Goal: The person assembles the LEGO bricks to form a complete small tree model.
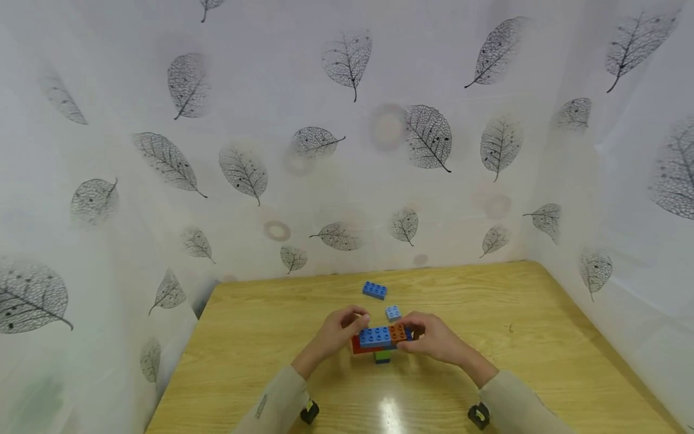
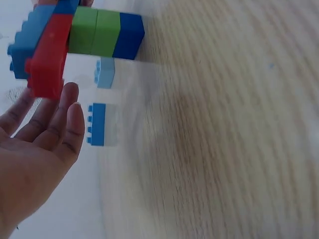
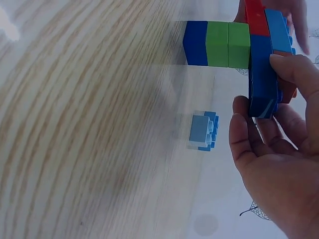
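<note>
A structure of toy building bricks stands on the table. Its column has a dark blue brick (image 2: 129, 37) at the bottom with green bricks (image 2: 93, 32) above. Across the top of the column lie a red brick (image 2: 50, 62) on the left and a dark blue brick (image 3: 262, 79) on the right. A lighter blue brick (image 1: 374, 337) and an orange brick (image 1: 397, 332) form the uppermost layer. My right hand (image 1: 436, 340) pinches the orange brick between thumb and fingers. Beside the structure's left end is my left hand (image 1: 337, 331), its fingers loosely bent; whether they touch it is unclear.
Behind the structure, a small light blue brick (image 1: 393, 313) and a longer blue brick (image 1: 375, 290) lie on the wooden table (image 1: 260, 325). A pale curtain (image 1: 379, 193) printed with leaves hangs along the table's back and sides.
</note>
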A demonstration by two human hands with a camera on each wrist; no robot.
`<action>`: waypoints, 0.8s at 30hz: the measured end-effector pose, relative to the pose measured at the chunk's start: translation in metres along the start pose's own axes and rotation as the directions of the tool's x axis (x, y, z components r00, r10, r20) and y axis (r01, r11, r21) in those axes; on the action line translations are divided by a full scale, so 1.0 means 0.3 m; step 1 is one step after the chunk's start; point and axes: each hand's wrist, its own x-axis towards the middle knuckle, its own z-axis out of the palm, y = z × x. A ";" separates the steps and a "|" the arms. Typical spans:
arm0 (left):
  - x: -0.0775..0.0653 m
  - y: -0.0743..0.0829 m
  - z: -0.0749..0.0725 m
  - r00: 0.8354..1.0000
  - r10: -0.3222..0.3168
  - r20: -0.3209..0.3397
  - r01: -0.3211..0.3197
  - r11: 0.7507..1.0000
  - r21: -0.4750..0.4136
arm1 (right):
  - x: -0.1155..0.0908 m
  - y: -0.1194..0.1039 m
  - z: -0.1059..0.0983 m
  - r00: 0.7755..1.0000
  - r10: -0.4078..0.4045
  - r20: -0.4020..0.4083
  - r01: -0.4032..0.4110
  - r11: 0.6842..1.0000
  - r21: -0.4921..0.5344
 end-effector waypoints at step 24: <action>0.287 -0.117 -0.006 0.969 -0.157 -0.191 0.189 0.969 0.162 | 0.008 -0.005 -0.008 0.999 -0.041 0.014 0.042 0.998 -0.046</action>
